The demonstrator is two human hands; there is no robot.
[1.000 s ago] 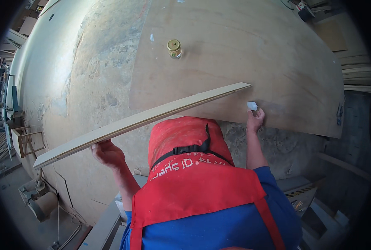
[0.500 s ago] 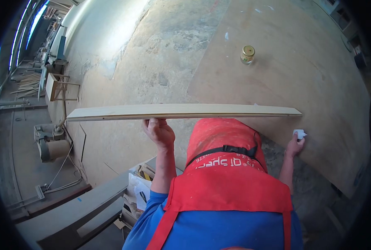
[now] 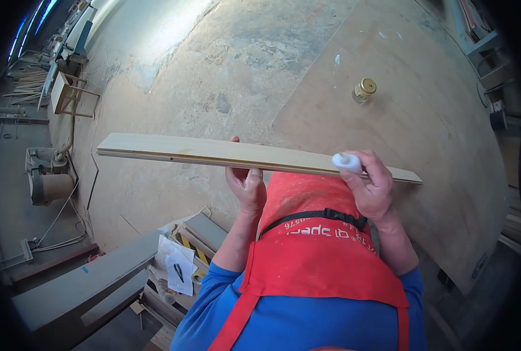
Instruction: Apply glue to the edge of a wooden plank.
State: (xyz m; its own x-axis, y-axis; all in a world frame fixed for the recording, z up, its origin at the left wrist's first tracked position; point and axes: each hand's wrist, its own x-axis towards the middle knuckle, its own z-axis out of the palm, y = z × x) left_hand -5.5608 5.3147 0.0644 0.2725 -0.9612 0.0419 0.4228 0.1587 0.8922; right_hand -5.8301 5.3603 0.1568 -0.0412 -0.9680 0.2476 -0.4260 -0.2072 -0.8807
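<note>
A long, pale wooden board [image 3: 213, 146] lies across in front of me, tilted down to the right. Its front edge looks layered, and I cannot tell if it is one board or a stack. My left hand [image 3: 249, 184] grips it from below near the middle, thumb on the near edge and fingertips showing beyond the far edge. Close to the board's right end, my right hand [image 3: 374, 184] is closed around a small white plastic bottle [image 3: 346, 162]. The bottle overlaps the near edge from here; whether it touches the wood is unclear.
A glass jar with a gold lid [image 3: 364, 90] stands on a large brown sheet [image 3: 442, 140] at right. Papers [image 3: 177, 266] with a dark tool lie on a bench [image 3: 96, 281] at lower left. Farther left are a motor-like machine [image 3: 52, 181] and a wooden stool [image 3: 67, 93].
My right hand has come in from the right side with the white bottle, up to the board. The board has tilted, and my left hand has shifted rightward along it.
</note>
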